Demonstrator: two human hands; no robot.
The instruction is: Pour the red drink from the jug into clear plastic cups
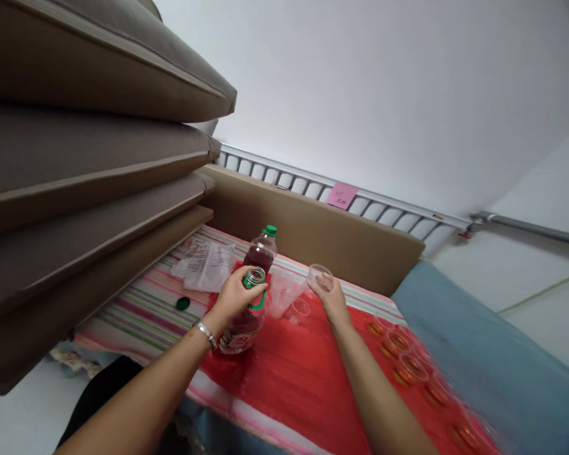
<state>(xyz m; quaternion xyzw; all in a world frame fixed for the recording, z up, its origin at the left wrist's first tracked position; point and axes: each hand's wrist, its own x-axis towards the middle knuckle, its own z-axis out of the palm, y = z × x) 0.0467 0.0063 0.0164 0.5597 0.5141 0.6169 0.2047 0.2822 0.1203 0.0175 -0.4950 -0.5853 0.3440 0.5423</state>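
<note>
1. From my end, the left hand (pixel 239 296) is closed round the neck of the open bottle (pixel 239 335), which stands on the left part of the red sheet (pixel 303 370), near side of the capped bottle (pixel 260 254).
2. The right hand (pixel 330 296) has its fingers curled round 1 clear cup (pixel 320 278), raised to the right of the bottle; the fingers are parted only by the cup's width.
3. I'd worry most about a spill: the mouth is uncovered, its green cap (pixel 183 303) lies off to the left, and a jolt or careless tilt could slop liquid. I can't read the fill level.
4. The cup wall looks thin, so too hard a squeeze might buckle it.
5. The cup stack (pixel 286 292) and 1 loose cup (pixel 299 308) sit between the 2 hands; a low sweep by either could knock them.
6. The bottle's mouth points up, its long axis roughly upright, much like the capped bottle's. The cup's rim also faces up, though I can't judge slight tilt.
</note>
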